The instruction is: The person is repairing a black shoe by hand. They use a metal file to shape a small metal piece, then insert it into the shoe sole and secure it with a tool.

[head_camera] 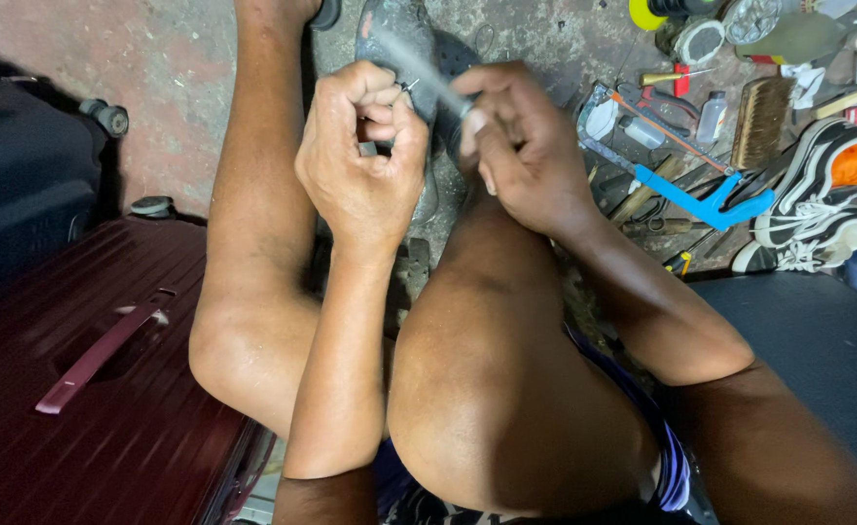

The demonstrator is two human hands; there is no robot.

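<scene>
Right between the two hands runs a thin grey rod-like tool (427, 73), blurred, its long axis slanting from upper left, over a dark shoe (399, 39) on the floor, down to the right. The right hand (526, 146) is clenched on its lower end, fingers curled over it near the thumb. The left hand (360, 160) is closed in a fist just beside the tool's middle, pinching a small metal piece (409, 86) at its fingertips, which seems to touch the shaft; what that piece is I cannot tell. So the tool lies up and to the right of the left hand, and the right hand is the one that carries it. Both hands work above the person's bare raised knees. Below is a stained concrete floor (156, 68). To the left lies a maroon suitcase (107, 389); to the right, well apart, a scatter of tools: a blue-handled saw (711, 204), a brush (761, 122) and a white-and-orange sneaker (827, 185).
</scene>
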